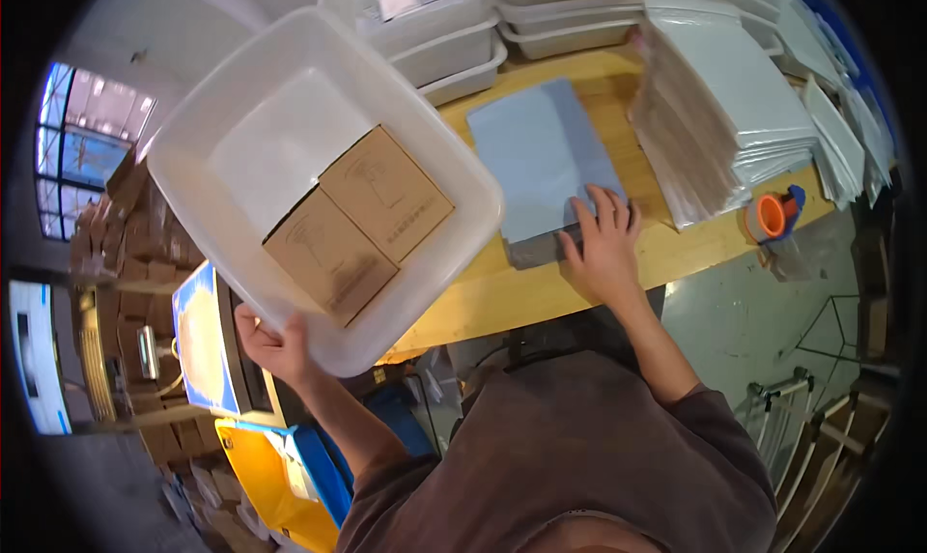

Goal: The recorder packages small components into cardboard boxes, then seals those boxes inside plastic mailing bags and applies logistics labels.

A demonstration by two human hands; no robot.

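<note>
Two brown boxes (328, 254) lie side by side in the white tub (280, 128), ahead and right of the nearer left hand (275, 345), which pinches its rim, while the right hand (608, 244) rests spread on the blue-grey bag (536, 157) (long axis roughly front-to-back).

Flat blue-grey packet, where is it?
In the head view, the flat blue-grey packet lies just right of centre on the yellow wooden table, partly under the right hand, between the white plastic bin and the stack of shiny white packages.
</note>
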